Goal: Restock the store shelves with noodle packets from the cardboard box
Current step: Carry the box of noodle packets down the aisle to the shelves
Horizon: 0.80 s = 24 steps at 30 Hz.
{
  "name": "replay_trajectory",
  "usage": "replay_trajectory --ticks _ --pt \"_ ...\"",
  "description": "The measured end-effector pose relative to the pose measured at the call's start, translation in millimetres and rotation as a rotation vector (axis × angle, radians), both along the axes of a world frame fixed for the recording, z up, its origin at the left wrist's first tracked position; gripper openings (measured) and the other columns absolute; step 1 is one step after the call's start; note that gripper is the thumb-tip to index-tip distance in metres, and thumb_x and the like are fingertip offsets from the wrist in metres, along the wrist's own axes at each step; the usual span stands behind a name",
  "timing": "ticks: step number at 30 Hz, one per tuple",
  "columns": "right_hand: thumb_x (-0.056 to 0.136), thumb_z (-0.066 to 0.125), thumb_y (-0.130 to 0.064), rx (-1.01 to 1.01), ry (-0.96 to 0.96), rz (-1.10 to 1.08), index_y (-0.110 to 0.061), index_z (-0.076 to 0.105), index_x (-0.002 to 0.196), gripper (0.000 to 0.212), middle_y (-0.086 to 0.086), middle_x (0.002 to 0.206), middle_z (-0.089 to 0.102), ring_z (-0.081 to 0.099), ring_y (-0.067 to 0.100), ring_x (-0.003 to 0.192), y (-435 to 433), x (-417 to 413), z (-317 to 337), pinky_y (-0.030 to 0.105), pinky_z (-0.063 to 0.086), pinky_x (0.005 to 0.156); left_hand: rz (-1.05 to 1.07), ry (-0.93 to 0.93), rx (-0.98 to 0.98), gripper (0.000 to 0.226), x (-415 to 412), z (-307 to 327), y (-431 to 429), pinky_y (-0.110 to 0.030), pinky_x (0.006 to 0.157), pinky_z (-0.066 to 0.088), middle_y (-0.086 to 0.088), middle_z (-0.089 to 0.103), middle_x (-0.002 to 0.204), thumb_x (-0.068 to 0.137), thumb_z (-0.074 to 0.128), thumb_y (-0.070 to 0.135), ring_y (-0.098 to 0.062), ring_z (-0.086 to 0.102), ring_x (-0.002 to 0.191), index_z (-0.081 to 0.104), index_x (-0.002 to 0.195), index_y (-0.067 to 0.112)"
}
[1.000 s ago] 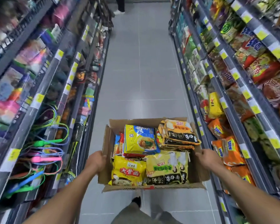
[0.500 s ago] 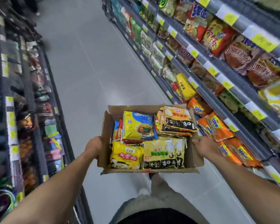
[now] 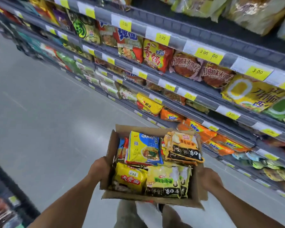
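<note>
Even, bright overhead light fills my view, with faint glare on the glossy yellow and blue noodle packets (image 3: 143, 148) in my open brown cardboard box (image 3: 152, 200). The grey metal store shelves (image 3: 202, 94) bow with wide-angle distortion. The far left packets and the pale grey floor (image 3: 39, 120) smear with blur.

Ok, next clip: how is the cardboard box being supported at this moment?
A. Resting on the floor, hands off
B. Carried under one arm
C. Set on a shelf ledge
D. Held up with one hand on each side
D: the left hand grips the left wall of the cardboard box and the right hand grips its right wall, with the box held clear above the floor.
</note>
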State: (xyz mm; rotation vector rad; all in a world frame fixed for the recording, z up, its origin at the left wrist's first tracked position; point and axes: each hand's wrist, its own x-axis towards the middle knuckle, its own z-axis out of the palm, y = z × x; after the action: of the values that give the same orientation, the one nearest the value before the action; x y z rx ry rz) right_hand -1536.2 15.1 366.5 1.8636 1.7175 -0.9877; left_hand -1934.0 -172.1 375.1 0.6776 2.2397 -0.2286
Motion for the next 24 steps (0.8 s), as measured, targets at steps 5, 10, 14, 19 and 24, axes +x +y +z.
replay_trajectory --ticks 5,10,14,19,24 --pt "0.105 0.023 -0.051 -0.066 -0.054 -0.231 -0.018 0.071 0.110 0.058 0.015 0.120 0.070 0.064 0.033 0.112 -11 -4 -27 0.036 0.048 0.090 -0.122 -0.057 -0.020 0.022 -35 -62 56 -0.030 0.070 0.049 -0.003 0.073 0.103 0.095 0.047 0.037 -0.027 0.070 0.094 0.063 0.097 0.022" --pt "0.105 0.022 -0.049 -0.106 -0.099 -0.345 -0.018 0.068 0.096 0.056 0.010 0.112 0.073 0.063 0.028 0.096 -9 0 -82 0.030 0.044 0.079 -0.307 -0.086 -0.015 0.021 -30 -120 111 -0.030 0.071 0.046 -0.005 0.072 0.108 0.099 0.040 0.038 -0.028 0.066 0.093 0.056 0.096 0.024" --pt "0.105 0.020 -0.052 -0.104 -0.055 -0.443 -0.014 0.067 0.095 0.061 0.011 0.098 0.071 0.066 0.029 0.092 9 -2 -145 0.033 0.052 0.079 -0.373 -0.071 -0.029 0.023 -31 -197 141 -0.032 0.075 0.048 -0.005 0.071 0.110 0.100 0.039 0.037 -0.030 0.067 0.103 0.055 0.099 0.021" --pt "0.105 0.022 -0.053 -0.092 -0.012 -0.494 -0.017 0.068 0.089 0.060 0.009 0.094 0.071 0.065 0.024 0.082 22 -1 -230 0.033 0.052 0.075 -0.348 -0.055 -0.023 0.024 -29 -281 173 -0.032 0.075 0.047 -0.008 0.071 0.107 0.101 0.033 0.031 -0.030 0.064 0.093 0.054 0.094 0.022" --pt "0.104 0.037 -0.043 -0.089 -0.044 -0.505 -0.020 0.059 0.074 0.043 0.003 0.080 0.067 0.063 0.025 0.076 30 11 -322 0.033 0.046 0.063 -0.315 -0.028 -0.014 0.025 -29 -357 199 -0.032 0.075 0.044 -0.009 0.070 0.108 0.100 0.034 0.032 -0.032 0.065 0.096 0.054 0.089 0.023"
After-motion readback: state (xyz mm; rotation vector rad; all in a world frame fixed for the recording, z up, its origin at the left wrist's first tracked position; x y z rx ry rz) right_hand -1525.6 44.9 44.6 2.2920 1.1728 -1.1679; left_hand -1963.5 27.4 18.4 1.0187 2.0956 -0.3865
